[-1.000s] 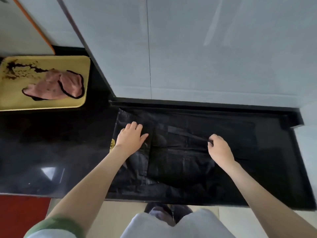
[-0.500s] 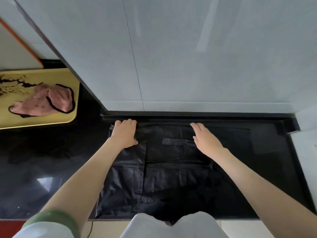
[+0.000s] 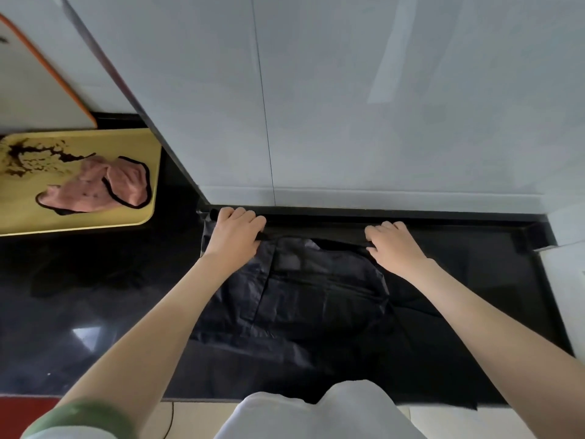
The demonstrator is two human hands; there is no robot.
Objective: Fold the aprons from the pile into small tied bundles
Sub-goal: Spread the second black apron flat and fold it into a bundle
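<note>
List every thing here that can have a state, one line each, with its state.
Black apron: spread on the counter, partly folded.
Left hand: grips the apron's far edge.
Right hand: grips the apron's far edge.
Yellow tray: lying flat, stained dark.
Pink cloth: crumpled on the tray.

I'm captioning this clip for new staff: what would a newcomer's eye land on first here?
A black apron lies flat on the dark counter, with the left hand and right hand gripping its far edge by the wall. Off to the left, a yellow tray holds a crumpled pink cloth.
</note>
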